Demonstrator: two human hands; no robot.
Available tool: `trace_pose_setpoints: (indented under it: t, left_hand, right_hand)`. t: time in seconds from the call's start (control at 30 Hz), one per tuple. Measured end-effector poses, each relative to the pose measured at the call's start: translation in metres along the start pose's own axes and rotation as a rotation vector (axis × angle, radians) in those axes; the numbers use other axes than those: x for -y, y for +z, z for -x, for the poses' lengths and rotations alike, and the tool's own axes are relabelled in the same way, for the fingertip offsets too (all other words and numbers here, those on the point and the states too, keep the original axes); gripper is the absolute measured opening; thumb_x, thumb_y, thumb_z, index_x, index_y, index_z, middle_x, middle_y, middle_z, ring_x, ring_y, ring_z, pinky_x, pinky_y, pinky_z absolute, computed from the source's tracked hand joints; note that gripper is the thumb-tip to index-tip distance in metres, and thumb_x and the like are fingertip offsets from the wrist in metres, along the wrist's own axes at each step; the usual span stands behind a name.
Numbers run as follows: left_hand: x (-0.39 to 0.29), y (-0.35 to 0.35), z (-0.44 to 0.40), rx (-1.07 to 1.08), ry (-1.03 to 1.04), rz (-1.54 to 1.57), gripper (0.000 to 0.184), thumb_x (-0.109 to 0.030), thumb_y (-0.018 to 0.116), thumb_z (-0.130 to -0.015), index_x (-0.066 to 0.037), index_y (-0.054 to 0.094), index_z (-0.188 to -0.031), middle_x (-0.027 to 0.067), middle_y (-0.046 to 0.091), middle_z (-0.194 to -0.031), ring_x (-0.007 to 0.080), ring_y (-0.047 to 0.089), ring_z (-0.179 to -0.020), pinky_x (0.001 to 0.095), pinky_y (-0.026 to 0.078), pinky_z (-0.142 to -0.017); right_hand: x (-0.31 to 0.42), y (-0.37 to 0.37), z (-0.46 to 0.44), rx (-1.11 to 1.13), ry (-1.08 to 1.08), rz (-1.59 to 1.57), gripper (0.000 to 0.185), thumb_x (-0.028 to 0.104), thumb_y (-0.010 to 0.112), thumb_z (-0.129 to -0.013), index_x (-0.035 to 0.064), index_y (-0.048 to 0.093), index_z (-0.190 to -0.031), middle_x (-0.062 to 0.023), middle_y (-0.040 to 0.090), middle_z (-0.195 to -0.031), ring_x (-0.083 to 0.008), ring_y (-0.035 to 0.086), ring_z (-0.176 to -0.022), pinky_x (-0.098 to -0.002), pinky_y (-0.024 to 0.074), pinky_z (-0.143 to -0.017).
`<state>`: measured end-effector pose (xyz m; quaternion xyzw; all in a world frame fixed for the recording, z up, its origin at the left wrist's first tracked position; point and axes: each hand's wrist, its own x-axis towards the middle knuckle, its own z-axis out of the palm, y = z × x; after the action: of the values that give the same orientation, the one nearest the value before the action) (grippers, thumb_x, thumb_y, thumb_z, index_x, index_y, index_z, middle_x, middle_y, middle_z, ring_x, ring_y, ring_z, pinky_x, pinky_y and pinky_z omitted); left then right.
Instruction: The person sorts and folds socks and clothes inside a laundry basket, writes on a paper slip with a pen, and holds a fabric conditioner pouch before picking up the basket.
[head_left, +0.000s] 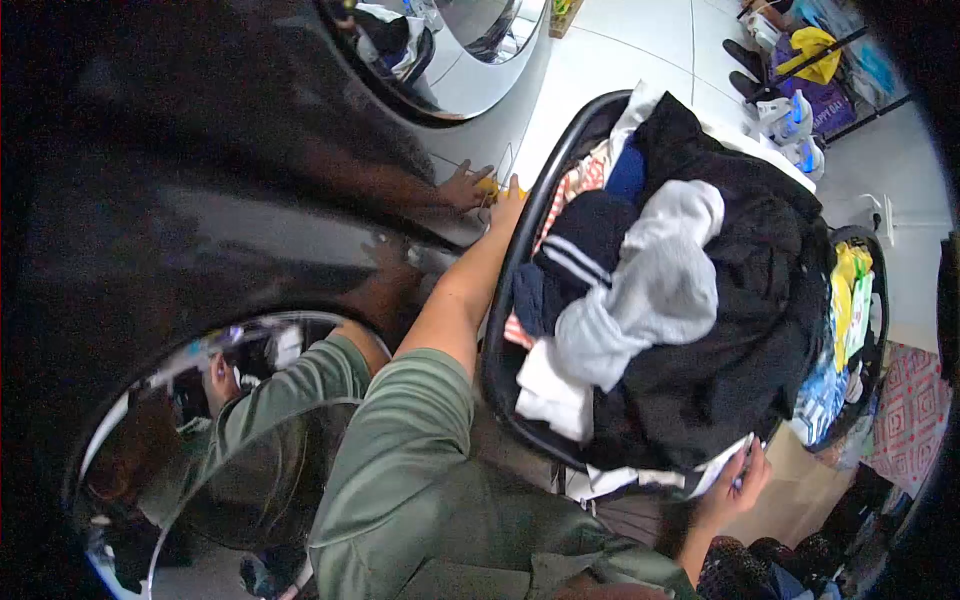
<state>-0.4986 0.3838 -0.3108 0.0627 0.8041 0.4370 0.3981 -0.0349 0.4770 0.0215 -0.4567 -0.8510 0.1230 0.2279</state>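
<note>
A black laundry basket (497,335) heaped with clothes fills the middle of the view. On top lie a black garment (745,300), a light grey garment (655,285), a dark navy piece with white stripes (590,235) and a folded white cloth (553,390). My left hand (508,207) reaches past the basket's left side, fingers stretched out beside the glossy dark machine front (250,230). A small yellow thing shows by those fingertips; whether they touch it is unclear. My right hand (738,485) has its fingers curled at the basket's near right rim, beside white fabric.
Two round, mirror-like doors, one above (470,80) and one below (250,430), flank the left side. At the right stands a second dark basket (878,300) with colourful packs. White bottles (795,120) and a purple bag (825,105) sit beyond. A plug (880,215) is in the wall.
</note>
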Motion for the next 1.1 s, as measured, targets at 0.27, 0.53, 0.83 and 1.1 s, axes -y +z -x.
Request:
trace_pose_setpoints:
  t: [0.27, 0.53, 0.83, 1.1]
  left_hand:
    - [0.031, 0.030, -0.036, 0.014, -0.039, -0.046, 0.041, -0.038, 0.052, -0.079, -0.002, 0.058, -0.096, 0.0067, 0.060, -0.078, 0.0173, 0.057, -0.065, 0.0303, 0.046, -0.057]
    - [0.022, 0.024, -0.031, -0.014, -0.009, -0.082, 0.039, -0.034, 0.056, -0.076, 0.000, 0.059, -0.093, 0.0072, 0.061, -0.075, 0.0179, 0.058, -0.064, 0.0300, 0.046, -0.058]
    - [-0.090, -0.059, 0.016, -0.155, 0.200, -0.004, 0.036, -0.030, 0.060, -0.073, 0.002, 0.061, -0.089, 0.0078, 0.061, -0.072, 0.0186, 0.058, -0.063, 0.0297, 0.046, -0.058]
    - [-0.253, -0.087, 0.281, -0.898, 0.675, -0.336, 0.038, -0.024, 0.060, -0.068, 0.002, 0.061, -0.096, 0.0167, 0.064, -0.084, 0.0238, 0.063, -0.076, 0.0311, 0.047, -0.071]
  right_hand:
    - [-0.010, 0.003, 0.005, -0.021, 0.014, 0.073, 0.024, 0.008, 0.050, -0.085, -0.0045, 0.054, -0.105, -0.0161, 0.054, -0.093, -0.0261, 0.051, -0.082, -0.0344, 0.0412, -0.074]
    - [-0.002, 0.004, -0.003, -0.019, 0.013, 0.056, 0.020, 0.004, 0.053, -0.082, -0.0048, 0.057, -0.099, -0.0168, 0.054, -0.088, -0.0269, 0.052, -0.077, -0.0322, 0.0423, -0.068]
    - [0.008, -0.011, -0.010, -0.046, -0.079, 0.131, 0.024, 0.009, 0.060, -0.074, 0.0112, 0.061, -0.098, -0.0102, 0.056, -0.085, -0.0282, 0.055, -0.073, -0.0353, 0.0444, -0.064]
    - [-0.008, -0.015, -0.005, -0.163, -0.209, 0.108, 0.035, 0.006, 0.062, -0.058, 0.0130, 0.059, -0.093, -0.0053, 0.049, -0.076, -0.0250, 0.052, -0.071, -0.0366, 0.0430, -0.058]
